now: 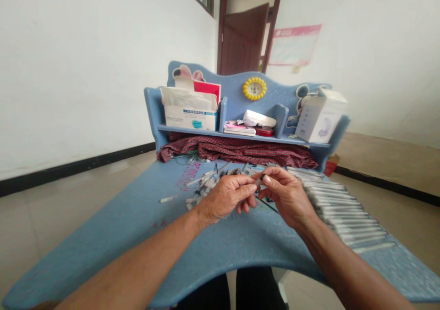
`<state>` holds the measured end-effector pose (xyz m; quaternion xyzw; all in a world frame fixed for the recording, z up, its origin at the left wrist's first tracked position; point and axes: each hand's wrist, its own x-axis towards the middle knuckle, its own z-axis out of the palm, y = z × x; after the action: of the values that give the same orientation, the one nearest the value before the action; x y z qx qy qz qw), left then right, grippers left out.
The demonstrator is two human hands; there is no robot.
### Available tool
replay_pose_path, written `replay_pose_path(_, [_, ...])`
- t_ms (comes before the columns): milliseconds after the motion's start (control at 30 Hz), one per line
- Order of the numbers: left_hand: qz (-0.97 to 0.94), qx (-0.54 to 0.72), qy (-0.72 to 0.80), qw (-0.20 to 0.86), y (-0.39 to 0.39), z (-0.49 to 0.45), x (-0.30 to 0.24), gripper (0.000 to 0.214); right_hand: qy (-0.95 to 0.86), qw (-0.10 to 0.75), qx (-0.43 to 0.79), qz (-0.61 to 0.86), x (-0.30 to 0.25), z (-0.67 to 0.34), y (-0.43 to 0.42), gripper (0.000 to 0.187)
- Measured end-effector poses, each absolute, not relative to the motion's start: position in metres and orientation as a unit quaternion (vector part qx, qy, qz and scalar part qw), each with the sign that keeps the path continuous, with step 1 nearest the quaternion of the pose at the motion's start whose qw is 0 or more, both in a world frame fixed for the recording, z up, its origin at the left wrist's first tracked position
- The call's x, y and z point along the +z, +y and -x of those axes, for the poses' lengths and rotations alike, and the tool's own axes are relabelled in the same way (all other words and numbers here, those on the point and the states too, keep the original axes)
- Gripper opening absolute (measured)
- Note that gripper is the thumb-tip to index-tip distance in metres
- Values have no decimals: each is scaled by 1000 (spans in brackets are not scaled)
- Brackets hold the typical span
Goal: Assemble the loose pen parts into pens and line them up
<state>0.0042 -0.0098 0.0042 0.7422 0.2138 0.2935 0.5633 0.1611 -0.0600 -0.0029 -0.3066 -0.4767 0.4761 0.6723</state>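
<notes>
Above the middle of the blue desk [220, 250], my two hands meet over a small pen part. My left hand [225, 195] is closed, with a short translucent pen piece [257, 182] pinched between thumb and forefinger. At its far end is a small black piece [262, 177], gripped by the closed fingertips of my right hand [288, 195]. Whether the two pieces are joined I cannot tell. Behind and partly under my hands lies a heap of loose pen parts [206, 184], white, clear and black. To the right of my right hand, many pens [347, 209] lie side by side in a row.
One white piece [168, 199] lies apart on the left. A checked cloth [237, 150] is bunched beneath the desk's shelf [192, 129]. On the shelf stand a mask box [190, 117], a white box [319, 117] and small items. A yellow flower-shaped clock [255, 88] is above.
</notes>
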Motion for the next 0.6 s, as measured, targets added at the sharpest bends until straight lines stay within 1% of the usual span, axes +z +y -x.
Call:
replay_pose_path(467, [-733,256,213,594,-10,-4,4,29,-446,674,503,306,-12,-160,-59,16])
replay_pose_path(600, [-731,254,214,596,-11,-3,6,29,-472,668,476,324,-11,-162,-61,16])
